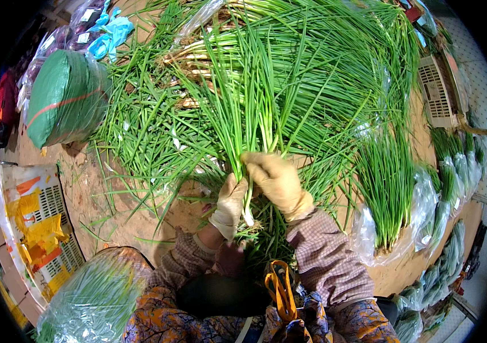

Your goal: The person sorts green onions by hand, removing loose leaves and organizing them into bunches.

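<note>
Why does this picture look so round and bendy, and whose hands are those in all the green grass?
The picture comes from a small camera worn on a person's head, looking down at their own hands. Its very wide lens bends straight edges and leaves dark corners.

Both hands wear pale work gloves. The left hand and the right hand are closed together around a bunch of green onions, near its root end.

It isn't grass. A big pile of loose green onions lies spread on the brown work surface. On the right, finished bunches sit in clear plastic bags. On the left there is a roll of green material wrapped in plastic and a white crate with yellow pieces in it. Another bagged bunch lies at the lower left.
</note>
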`<state>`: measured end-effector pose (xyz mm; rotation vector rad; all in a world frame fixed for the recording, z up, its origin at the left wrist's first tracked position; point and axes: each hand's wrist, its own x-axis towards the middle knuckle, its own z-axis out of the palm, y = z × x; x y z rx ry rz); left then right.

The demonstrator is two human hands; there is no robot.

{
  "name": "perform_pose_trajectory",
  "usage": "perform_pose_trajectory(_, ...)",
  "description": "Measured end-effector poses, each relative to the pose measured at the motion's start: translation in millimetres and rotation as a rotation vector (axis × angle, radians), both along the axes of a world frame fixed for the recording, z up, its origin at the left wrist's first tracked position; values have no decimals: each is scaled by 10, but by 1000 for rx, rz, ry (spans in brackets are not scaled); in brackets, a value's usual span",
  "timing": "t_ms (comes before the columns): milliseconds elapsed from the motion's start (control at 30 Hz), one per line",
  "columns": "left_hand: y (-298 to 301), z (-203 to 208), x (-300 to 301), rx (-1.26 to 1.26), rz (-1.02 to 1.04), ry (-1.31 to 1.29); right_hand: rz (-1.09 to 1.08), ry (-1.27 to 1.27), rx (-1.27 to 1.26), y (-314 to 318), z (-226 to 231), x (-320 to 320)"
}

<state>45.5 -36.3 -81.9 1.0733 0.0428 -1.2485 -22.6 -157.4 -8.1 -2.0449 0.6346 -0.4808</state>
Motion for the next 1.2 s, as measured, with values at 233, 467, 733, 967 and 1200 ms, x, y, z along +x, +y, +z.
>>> perform_pose_trajectory(233,-108,113,-99,-6,-11,-45,-81,411,139,-115,-41,-8)
perform_pose_trajectory(467,-96,176,-74,90,-4,15,-294,335,529,-58,-313,-61)
perform_pose_trajectory(733,-137,347,-12,156,-161,-79,-445,85,887,29,-358,-9)
perform_pose_trajectory(967,-95,336,26,5,-179,6,-464,-60,1076,-317,-252,-215)
perform_pose_trajectory(1200,-99,285,-30,-7,-170,68,-291,-101,1298,-73,-366,-179)
